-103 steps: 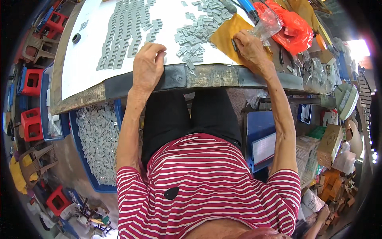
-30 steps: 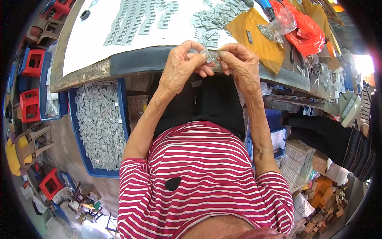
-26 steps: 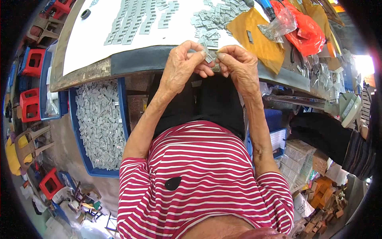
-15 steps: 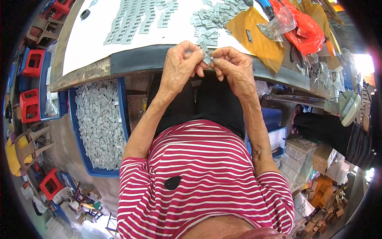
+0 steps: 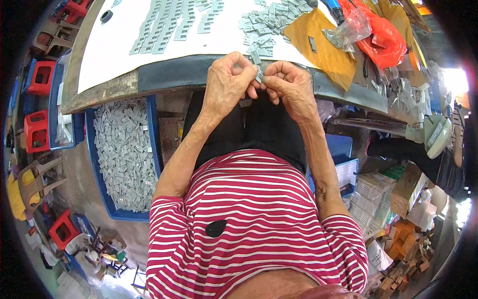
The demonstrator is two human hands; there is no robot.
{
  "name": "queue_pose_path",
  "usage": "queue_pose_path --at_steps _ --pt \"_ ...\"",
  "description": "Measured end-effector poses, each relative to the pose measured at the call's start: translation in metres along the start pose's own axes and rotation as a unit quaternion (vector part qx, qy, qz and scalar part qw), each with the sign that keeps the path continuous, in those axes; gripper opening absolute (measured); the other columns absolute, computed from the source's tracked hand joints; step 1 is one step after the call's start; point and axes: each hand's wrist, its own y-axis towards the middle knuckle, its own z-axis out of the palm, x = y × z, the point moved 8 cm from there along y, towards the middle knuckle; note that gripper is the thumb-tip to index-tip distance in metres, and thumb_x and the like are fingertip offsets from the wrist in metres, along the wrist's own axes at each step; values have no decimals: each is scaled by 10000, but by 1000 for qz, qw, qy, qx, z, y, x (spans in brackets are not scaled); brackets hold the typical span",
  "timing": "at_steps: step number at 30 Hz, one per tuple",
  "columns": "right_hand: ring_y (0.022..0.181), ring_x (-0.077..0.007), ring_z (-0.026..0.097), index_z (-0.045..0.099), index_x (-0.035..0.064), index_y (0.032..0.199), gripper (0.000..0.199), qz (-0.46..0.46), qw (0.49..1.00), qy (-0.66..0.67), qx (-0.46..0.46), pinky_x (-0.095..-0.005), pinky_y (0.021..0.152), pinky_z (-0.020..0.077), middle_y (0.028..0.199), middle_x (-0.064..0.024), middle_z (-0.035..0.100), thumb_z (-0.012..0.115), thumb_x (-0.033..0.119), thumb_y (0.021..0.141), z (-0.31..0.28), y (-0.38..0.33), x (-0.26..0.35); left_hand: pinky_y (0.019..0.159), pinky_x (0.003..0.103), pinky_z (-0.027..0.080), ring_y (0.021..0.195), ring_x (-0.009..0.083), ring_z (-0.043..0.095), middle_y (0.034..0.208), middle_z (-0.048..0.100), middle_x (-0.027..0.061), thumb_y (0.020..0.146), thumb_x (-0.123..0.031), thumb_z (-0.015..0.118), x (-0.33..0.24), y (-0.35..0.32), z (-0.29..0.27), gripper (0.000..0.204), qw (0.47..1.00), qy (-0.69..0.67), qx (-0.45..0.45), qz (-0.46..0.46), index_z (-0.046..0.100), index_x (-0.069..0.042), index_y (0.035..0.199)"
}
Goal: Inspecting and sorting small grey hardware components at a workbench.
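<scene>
At the table's near edge, my left hand (image 5: 225,82) pinches a small grey plastic piece (image 5: 259,75) between thumb and fingers. My right hand (image 5: 293,88) is closed in a pinch, its fingertips meeting the right side of that piece. Whatever lies between the right fingertips is hidden. Just beyond my hands, a loose heap of similar grey pieces (image 5: 273,22) spreads over the white sheet (image 5: 112,52). Farther left, more grey pieces (image 5: 160,27) lie in long overlapping rows.
A brown paper sheet (image 5: 323,47) and a red plastic bag (image 5: 386,40) cover the table's right side. Below the table at left, a blue crate (image 5: 155,144) holds many grey pieces. A black ring (image 5: 106,17) lies far left. Someone's dark-clothed leg (image 5: 408,152) shows at right.
My right fingertips have moved slightly left, closing against the grey piece. A tiny pale bit seen at them before is now hidden. The other person's leg at right has shifted.
</scene>
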Motion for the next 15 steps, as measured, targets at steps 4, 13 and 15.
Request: queue_pose_path --at_steps 4,13,15 --pt "496 -58 503 557 -20 857 117 3 1000 1 1 -164 415 385 659 -52 586 598 50 773 -1 3 -5 393 190 414 466 87 568 592 613 83 805 -111 542 -2 0 0 136 1000 22 3 7 533 13 751" --pt "494 -47 471 577 -11 853 119 19 1000 -7 14 -161 425 354 650 -11 567 601 64 764 0 3 -6 401 192 422 467 112 571 632 615 113 834 -113 518 11 1 3 122 997 -58 47 -16 520 4 801" --pt "500 -49 469 585 -11 847 113 -15 1000 3 5 -168 439 358 651 -5 564 594 55 756 -2 3 -4 408 189 426 474 120 574 658 622 124 846 -117 513 14 0 5 113 995 -76 61 -23 515 -5 832"
